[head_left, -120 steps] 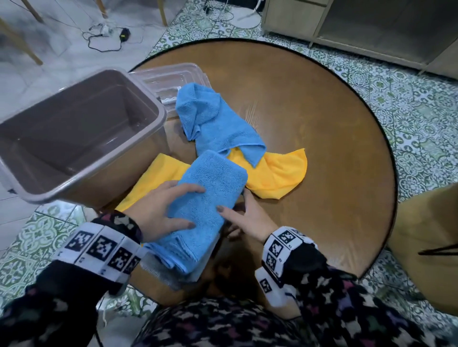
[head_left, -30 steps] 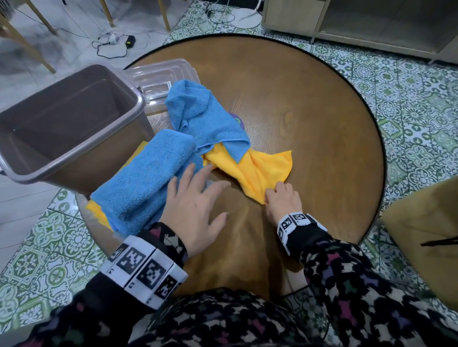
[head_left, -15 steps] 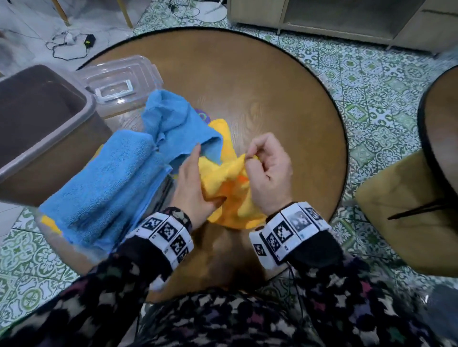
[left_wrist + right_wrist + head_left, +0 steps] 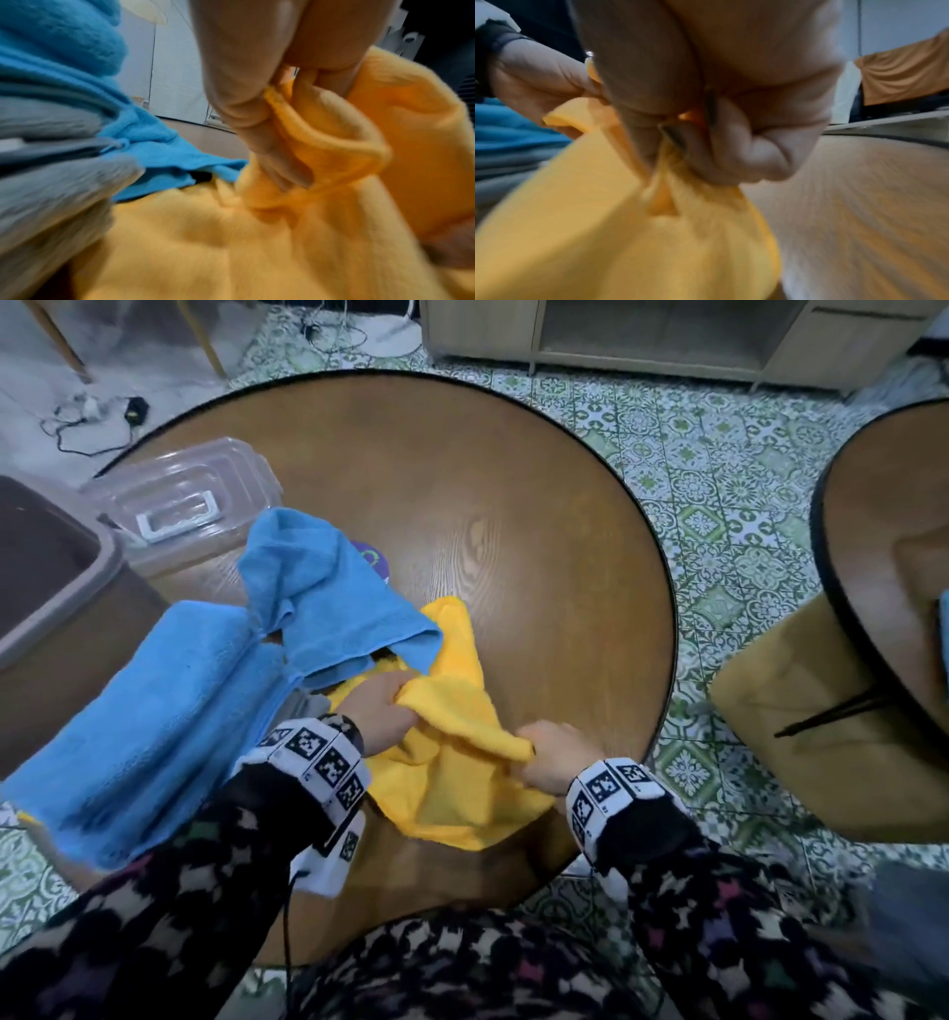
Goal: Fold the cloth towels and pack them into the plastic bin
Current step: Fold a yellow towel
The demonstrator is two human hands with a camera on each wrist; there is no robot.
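— What sits where on the table?
— The bin is at its left edge, the lid just behind it.
— And the towels?
— A folded towel lies before the bin. A loose towel is right of it, overlapping another towel nearest the person, held between both hands.
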